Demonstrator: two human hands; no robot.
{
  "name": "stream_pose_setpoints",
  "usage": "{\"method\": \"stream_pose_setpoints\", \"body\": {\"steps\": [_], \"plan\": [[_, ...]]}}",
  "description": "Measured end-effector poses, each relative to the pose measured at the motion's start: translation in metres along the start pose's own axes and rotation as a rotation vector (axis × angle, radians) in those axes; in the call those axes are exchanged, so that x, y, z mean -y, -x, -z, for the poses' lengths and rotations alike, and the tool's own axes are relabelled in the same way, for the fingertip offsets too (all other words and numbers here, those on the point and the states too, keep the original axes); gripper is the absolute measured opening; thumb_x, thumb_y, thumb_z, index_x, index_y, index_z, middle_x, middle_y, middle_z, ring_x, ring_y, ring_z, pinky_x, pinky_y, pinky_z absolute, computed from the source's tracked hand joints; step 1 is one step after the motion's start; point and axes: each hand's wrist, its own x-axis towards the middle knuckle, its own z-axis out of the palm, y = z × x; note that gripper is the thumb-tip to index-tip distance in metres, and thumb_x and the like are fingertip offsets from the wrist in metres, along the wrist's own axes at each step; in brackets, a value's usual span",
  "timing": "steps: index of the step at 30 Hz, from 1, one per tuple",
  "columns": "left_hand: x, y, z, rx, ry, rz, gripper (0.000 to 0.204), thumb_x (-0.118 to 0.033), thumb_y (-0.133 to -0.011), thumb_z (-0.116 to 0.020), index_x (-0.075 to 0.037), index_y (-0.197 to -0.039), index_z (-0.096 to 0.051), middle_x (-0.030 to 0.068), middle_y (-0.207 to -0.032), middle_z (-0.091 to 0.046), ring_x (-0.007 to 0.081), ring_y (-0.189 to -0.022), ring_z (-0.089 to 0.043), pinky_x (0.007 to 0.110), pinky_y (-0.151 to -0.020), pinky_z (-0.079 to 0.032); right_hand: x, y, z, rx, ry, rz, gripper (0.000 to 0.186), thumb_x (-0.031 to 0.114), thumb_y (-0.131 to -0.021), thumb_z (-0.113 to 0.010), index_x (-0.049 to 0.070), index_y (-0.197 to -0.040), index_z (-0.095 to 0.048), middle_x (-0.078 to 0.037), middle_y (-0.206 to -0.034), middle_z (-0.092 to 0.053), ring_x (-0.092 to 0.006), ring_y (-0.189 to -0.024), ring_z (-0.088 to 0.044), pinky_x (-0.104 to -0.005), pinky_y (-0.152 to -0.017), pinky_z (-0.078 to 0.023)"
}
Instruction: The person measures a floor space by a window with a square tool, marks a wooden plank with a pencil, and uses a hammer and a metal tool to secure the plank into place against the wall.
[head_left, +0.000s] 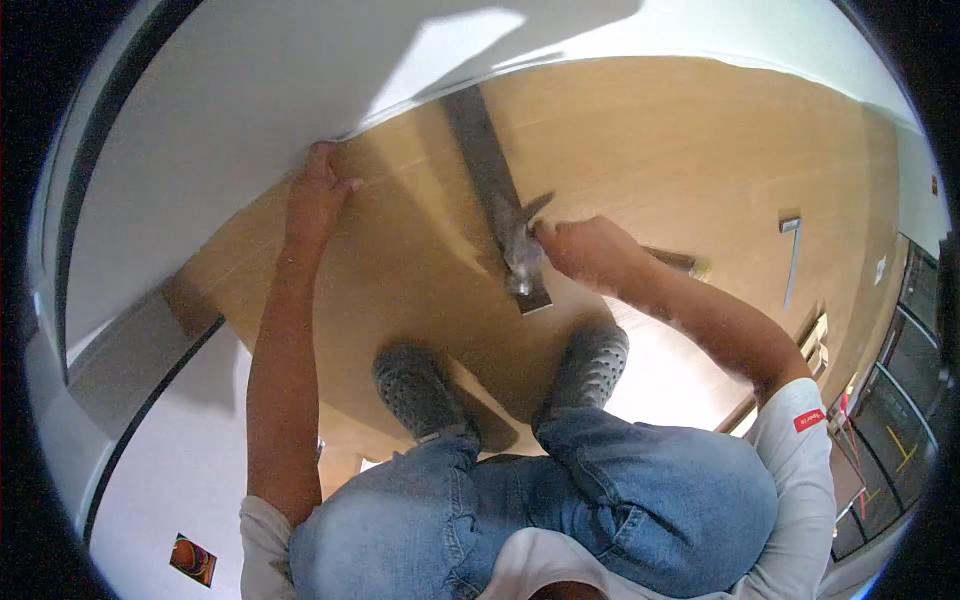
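Left hand (318, 195), fingers spread flat, presses against the wooden door (640, 150) at its edge beside the white wall (230, 110), upper left of frame. Right hand (590, 250), centre frame, is closed around a metal lever handle (520, 235) set on a dark vertical plate (485, 150). Hands well apart. Grey shoes (415, 390) below, lower centre, blue jeans (620, 490) beneath.

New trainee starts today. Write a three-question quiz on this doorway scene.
1. True or false: the left hand rests flat against the wooden door.
2. The right hand is at: A) the metal door handle, B) a grey shoe, C) the wall.
3. Fill in: the person wears blue ____.

Key: 1 true; 2 A; 3 jeans.
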Motion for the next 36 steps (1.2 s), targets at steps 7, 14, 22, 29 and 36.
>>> {"method": "stream_pose_setpoints", "body": {"steps": [7,14,22,29,36], "plan": [[0.028,-0.014,-0.011,-0.095,-0.037,-0.167,0.061,-0.024,-0.079,-0.078,-0.009,-0.130,-0.048,0.0187,-0.102,-0.064,0.0377,-0.093,-0.063,0.048,-0.082,-0.049,-0.010,-0.003,-0.022,-0.023,0.138,0.105,0.027,0.014,-0.089,-0.055,0.001,-0.112,-0.052,-0.013,-0.072,-0.067,-0.0329,-0.069,-0.070,-0.0433,-0.055,-0.055],[0.006,-0.004,-0.001,-0.029,-0.052,-0.058,0.066,-0.026,-0.079,-0.078,-0.013,-0.134,-0.044,0.0178,-0.111,-0.067,0.0391,-0.105,-0.063,0.048,-0.091,-0.049,-0.008,0.008,-0.015,-0.085,-0.074,-0.008,0.030,0.015,-0.087,-0.056,0.002,-0.115,-0.052,-0.017,-0.080,-0.067,-0.0362,-0.070,-0.067,-0.0458,-0.060,-0.054],[0.018,-0.007,-0.008,-0.044,-0.152,-0.037,0.069,-0.033,-0.081,-0.076,-0.009,-0.136,-0.042,0.0195,-0.115,-0.067,0.0411,-0.105,-0.063,0.049,-0.090,-0.049,-0.005,-0.001,-0.009,-0.079,-0.144,-0.059,0.035,0.016,-0.087,-0.056,0.000,-0.118,-0.050,-0.015,-0.080,-0.066,-0.0358,-0.072,-0.067,-0.0458,-0.060,-0.054],[0.025,-0.014,-0.015,-0.050,-0.118,-0.085,0.072,-0.034,-0.081,-0.075,-0.010,-0.140,-0.040,0.0213,-0.120,-0.064,0.0437,-0.108,-0.060,0.052,-0.091,-0.048,-0.003,-0.005,-0.010,0.100,0.047,0.021,0.026,0.015,-0.091,-0.056,0.007,-0.115,-0.051,-0.016,-0.084,-0.070,-0.0334,-0.078,-0.071,-0.0453,-0.061,-0.056],[0.034,-0.002,-0.015,-0.260,-0.093,-0.285,0.070,-0.036,-0.084,-0.072,-0.013,-0.141,-0.040,0.0183,-0.123,-0.062,0.0416,-0.108,-0.060,0.050,-0.090,-0.049,-0.003,-0.025,-0.008,-0.162,-0.186,-0.149,0.034,0.027,-0.086,-0.063,0.004,-0.109,-0.052,-0.020,-0.076,-0.066,-0.0415,-0.076,-0.066,-0.0523,-0.066,-0.053]]}}
